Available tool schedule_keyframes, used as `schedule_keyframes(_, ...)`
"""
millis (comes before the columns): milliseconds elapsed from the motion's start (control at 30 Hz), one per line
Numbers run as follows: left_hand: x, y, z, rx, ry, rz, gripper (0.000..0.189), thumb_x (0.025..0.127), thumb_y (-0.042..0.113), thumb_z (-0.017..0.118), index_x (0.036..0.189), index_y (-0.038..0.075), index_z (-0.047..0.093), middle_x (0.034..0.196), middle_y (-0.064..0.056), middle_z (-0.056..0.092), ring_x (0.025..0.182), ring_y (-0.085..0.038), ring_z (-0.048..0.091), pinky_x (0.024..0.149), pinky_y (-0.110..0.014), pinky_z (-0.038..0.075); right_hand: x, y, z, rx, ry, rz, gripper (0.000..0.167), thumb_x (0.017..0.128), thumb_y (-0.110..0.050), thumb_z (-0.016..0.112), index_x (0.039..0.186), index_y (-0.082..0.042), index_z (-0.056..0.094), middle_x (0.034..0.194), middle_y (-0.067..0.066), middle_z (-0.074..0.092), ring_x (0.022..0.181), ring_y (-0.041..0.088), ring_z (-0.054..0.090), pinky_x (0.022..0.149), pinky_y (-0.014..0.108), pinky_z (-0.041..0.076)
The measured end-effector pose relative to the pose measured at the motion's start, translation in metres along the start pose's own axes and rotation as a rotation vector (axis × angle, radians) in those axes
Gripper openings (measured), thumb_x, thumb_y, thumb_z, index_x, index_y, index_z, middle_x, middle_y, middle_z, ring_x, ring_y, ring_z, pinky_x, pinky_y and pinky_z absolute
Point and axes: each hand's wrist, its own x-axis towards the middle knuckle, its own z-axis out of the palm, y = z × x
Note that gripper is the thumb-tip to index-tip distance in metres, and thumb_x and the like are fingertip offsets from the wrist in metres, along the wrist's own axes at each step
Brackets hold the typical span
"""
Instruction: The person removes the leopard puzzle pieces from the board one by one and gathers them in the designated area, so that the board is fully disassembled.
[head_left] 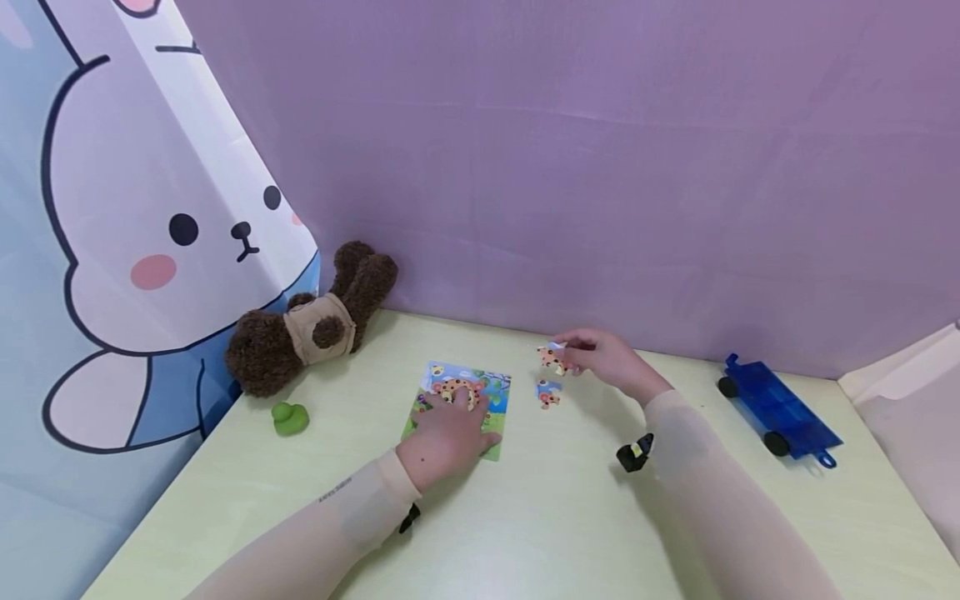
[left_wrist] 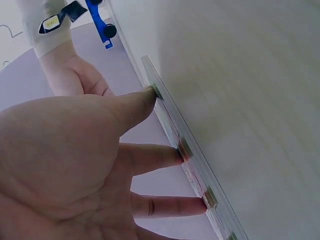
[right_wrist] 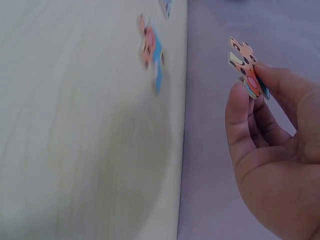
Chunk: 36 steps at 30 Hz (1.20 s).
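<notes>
My left hand (head_left: 450, 437) rests spread on a colourful puzzle board (head_left: 497, 392) with a spotted animal on it. The left wrist view shows the fingertips pressing the face of the board (left_wrist: 172, 120), which appears edge-on. Between thumb and fingers, my right hand (head_left: 606, 360) pinches a puzzle piece (head_left: 551, 360), raised above the table to the right of the board. Orange with dark spots and some blue, the held piece (right_wrist: 245, 62) shows clearly in the right wrist view. A second puzzle piece (head_left: 549, 393) lies on the table just below it.
A brown plush toy (head_left: 322, 325) lies at the back left, with a green rubber duck (head_left: 290, 418) in front of it. On the right stands a blue toy trailer (head_left: 782, 412) with black wheels. A purple cloth (head_left: 570, 167) hangs behind the table (head_left: 525, 533).
</notes>
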Motion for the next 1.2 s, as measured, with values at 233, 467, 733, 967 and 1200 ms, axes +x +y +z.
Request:
schedule_keyframes(233,0.000,-0.001,0.002,-0.020,0.018,0.007,0.072,0.107,0.067,0.045,0.166,0.026,0.042,0.156,-0.023,0.049,0.135,-0.069,0.052,0.097,-0.073,0.058,-0.009,0.021,-0.017,0.017,-0.017,0.043,0.042,0.105,-0.040,0.069,0.142,-0.021,0.069,0.108,0.010,0.074,0.100,0.029,0.068,0.102,0.049,0.057)
schedule_keyframes(467,0.001,-0.001,0.002,-0.031,0.008,0.009,0.072,0.107,0.067,0.045,0.166,0.026,0.041,0.156,-0.023,0.048,0.136,-0.069,0.050,0.098,-0.074,0.057,-0.015,0.041,-0.030,-0.031,-0.097,0.113,0.039,0.103,-0.038,0.072,0.137,-0.021,0.074,0.105,0.007,0.076,0.096,0.024,0.067,0.093,0.035,0.056)
schedule_keyframes(733,0.001,-0.001,0.001,-0.020,0.002,0.004,0.072,0.107,0.067,0.045,0.166,0.027,0.041,0.157,-0.022,0.047,0.136,-0.068,0.051,0.099,-0.073,0.057,-0.017,0.053,-0.030,-0.033,-0.189,0.156,0.037,0.100,-0.035,0.076,0.132,-0.016,0.076,0.088,0.000,0.071,0.084,0.019,0.062,0.080,0.030,0.053)
schedule_keyframes(967,0.000,-0.002,-0.001,-0.014,0.006,0.012,0.073,0.107,0.067,0.046,0.166,0.027,0.041,0.157,-0.021,0.049,0.135,-0.067,0.052,0.097,-0.071,0.059,-0.017,0.051,-0.024,-0.099,-0.175,0.130,0.027,0.100,-0.028,0.076,0.121,-0.012,0.078,0.087,0.000,0.068,0.083,0.017,0.061,0.077,0.029,0.056)
schedule_keyframes(1200,0.000,-0.003,-0.002,-0.037,0.001,0.025,0.072,0.106,0.067,0.049,0.165,0.026,0.044,0.160,-0.019,0.049,0.136,-0.065,0.054,0.088,-0.071,0.061,-0.019,0.048,-0.016,-0.178,-0.122,0.110,0.022,0.099,-0.030,0.077,0.108,-0.011,0.076,0.084,-0.002,0.064,0.079,0.015,0.053,0.070,0.027,0.047)
